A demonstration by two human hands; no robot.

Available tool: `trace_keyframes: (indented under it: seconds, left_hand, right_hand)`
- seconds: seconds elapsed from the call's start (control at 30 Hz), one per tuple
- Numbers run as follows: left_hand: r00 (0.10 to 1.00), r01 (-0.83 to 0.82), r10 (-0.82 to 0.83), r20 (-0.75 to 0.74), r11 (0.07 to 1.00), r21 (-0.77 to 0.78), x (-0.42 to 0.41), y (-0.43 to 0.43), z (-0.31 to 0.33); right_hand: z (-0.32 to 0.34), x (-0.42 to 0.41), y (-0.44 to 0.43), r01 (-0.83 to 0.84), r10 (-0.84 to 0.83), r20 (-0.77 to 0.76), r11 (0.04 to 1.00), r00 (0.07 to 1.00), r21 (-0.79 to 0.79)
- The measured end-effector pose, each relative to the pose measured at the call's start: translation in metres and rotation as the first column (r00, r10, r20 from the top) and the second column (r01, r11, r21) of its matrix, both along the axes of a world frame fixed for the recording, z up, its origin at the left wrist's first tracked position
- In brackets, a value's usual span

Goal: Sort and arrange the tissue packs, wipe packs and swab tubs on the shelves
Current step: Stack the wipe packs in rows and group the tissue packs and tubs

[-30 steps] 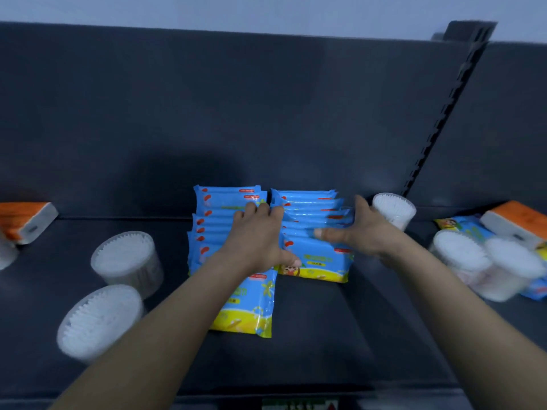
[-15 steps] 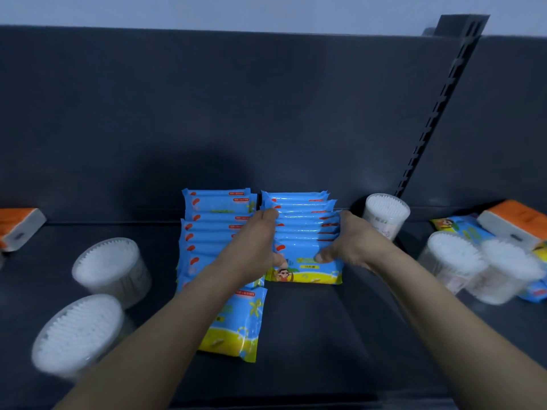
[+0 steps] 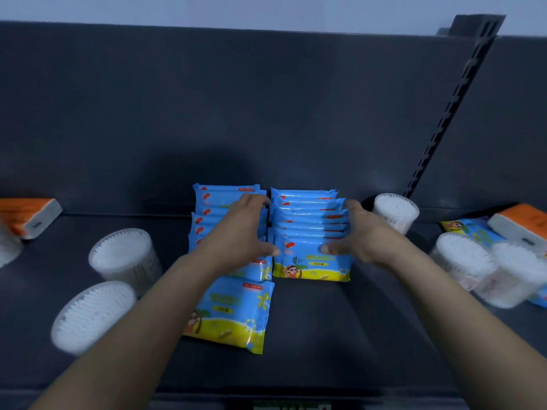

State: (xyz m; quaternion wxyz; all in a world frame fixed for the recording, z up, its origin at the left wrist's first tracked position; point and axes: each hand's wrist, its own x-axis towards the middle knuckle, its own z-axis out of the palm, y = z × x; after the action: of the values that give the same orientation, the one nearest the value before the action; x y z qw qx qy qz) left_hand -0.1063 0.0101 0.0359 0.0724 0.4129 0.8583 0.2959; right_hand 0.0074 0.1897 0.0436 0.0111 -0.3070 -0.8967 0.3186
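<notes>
clasping wipe row (image 3: 309, 232): left hand (image 3: 239, 232), right hand (image 3: 361, 235)

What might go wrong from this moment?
The left hand and right hand pinch the right row of wipe packs front to back; middle packs may pop out.
The swab tub stands close beside the right hand; it could be knocked.
The flat front pack under the left forearm may be dragged.

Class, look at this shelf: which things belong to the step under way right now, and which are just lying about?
In hand: right row of wipe packs, gripped by left hand and right hand.
Lying about: left row of wipe packs, flat wipe pack, swab tubs, tissue packs.
</notes>
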Motion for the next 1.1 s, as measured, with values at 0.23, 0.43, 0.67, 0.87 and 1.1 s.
trace_keyframes:
  seconds: [0.23, 0.43, 0.67, 0.87, 1.1]
  left_hand:
    - [0.997, 0.005, -0.048, -0.063, 0.825, -0.565, -0.013, -0.055, 0.002]
    - [0.966, -0.053, -0.122, -0.228, 0.768, -0.638, -0.006, -0.063, -0.025]
    - [0.918, -0.158, -0.077, -0.389, 0.828, -0.538, -0.015, -0.064, -0.026]
    - [0.884, -0.203, -0.053, -0.464, 0.851, -0.484, -0.029, -0.060, -0.020]
    - [0.876, -0.226, -0.040, -0.481, 0.847, -0.481, -0.035, -0.062, -0.020]
  right_hand:
    - [0.017, -0.023, -0.049, -0.187, 0.223, -0.111, 0.946, 0.968, 0.264]
    - [0.011, -0.048, -0.073, -0.327, 0.354, -0.031, 0.892, 0.935, 0.313]
    - [0.007, -0.078, -0.082, -0.464, 0.438, 0.166, 0.770, 0.884, 0.439]
    - [0.008, -0.090, -0.083, -0.475, 0.445, 0.173, 0.775, 0.879, 0.416]
    - [0.003, -0.094, -0.086, -0.600, 0.470, 0.402, 0.737, 0.786, 0.311]
